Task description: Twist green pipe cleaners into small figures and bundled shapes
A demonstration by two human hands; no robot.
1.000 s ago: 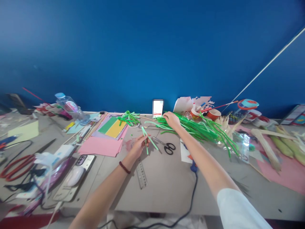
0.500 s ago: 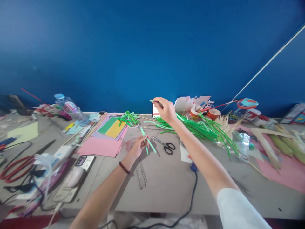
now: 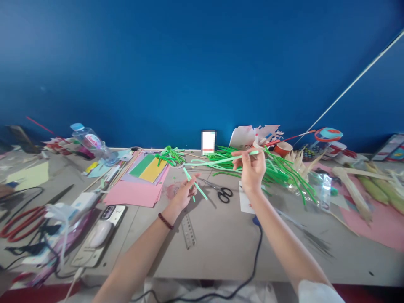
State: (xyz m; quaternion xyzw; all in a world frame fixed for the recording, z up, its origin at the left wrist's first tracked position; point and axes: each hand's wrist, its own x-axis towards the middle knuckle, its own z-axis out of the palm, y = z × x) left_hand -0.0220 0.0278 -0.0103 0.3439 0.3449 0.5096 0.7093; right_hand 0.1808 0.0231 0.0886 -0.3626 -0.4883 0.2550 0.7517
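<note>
My left hand is closed around short pale green pipe cleaner pieces, which cross and stick out above and below the fingers. Farther right, my right hand pinches a long pale green pipe cleaner near its right end. That stem stretches leftward in front of the bunch of green pipe cleaners. Scissors with black handles lie on the table between my hands. A clear ruler rests below my left hand.
Green and yellow sheets lie on pink paper at the left, behind a phone. A small heap of green pipe cleaner pieces is near the wall. Corn cobs are at the right. A dark cable crosses the table.
My right hand has moved right and down from near the wall and now has the long pale green pipe cleaner. My left hand stays almost in place with its pieces.
</note>
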